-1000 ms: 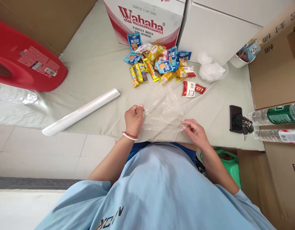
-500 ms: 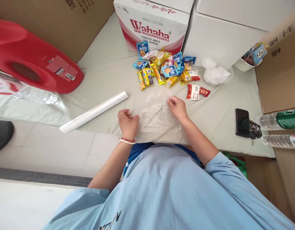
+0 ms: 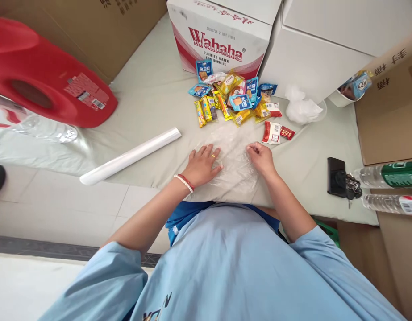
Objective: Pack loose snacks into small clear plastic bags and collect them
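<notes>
A clear plastic bag (image 3: 234, 171) lies flat on the grey-green cloth in front of me. My left hand (image 3: 203, 164) rests open on its left part, fingers spread flat. My right hand (image 3: 261, 157) is closed, pinching the bag's right edge. Just beyond the bag lies a heap of small snack packets (image 3: 230, 96) in blue, yellow and orange, with a red and white packet (image 3: 272, 132) nearest my right hand.
A white roll (image 3: 130, 155) lies to the left. A red jug (image 3: 48, 80) and cardboard boxes stand at the back, among them a Wahaha box (image 3: 219, 38). Crumpled white plastic (image 3: 301, 108), a phone with keys (image 3: 337, 177) and two water bottles (image 3: 391, 174) are at the right.
My left hand has opened and moved right, flat onto the bag. My right hand has slid slightly right along the bag's edge. The view has shifted a little.
</notes>
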### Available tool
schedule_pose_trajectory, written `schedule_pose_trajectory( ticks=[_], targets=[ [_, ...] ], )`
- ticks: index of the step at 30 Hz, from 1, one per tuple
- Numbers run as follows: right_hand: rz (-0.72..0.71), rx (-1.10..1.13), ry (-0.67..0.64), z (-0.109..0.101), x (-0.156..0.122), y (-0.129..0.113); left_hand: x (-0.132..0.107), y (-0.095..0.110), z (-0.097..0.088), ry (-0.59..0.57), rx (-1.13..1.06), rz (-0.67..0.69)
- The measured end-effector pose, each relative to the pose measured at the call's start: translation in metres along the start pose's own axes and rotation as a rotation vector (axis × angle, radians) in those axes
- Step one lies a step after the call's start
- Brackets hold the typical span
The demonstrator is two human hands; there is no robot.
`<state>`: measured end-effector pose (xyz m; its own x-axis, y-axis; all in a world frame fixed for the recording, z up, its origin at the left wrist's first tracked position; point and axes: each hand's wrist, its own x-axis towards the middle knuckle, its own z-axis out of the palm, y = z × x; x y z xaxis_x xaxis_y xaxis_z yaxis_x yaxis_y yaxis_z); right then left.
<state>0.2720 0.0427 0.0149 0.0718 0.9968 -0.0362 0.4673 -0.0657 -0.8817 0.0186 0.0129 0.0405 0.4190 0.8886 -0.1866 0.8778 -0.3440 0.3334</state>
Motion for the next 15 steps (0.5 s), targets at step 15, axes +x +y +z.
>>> schedule_pose_trajectory(
  ticks=[15],
  targets=[
    [-0.421,-0.478,0.131,-0.043,-0.034,-0.042,-0.033,0.003,0.038,0.187,-0.249,-0.118]
  ],
)
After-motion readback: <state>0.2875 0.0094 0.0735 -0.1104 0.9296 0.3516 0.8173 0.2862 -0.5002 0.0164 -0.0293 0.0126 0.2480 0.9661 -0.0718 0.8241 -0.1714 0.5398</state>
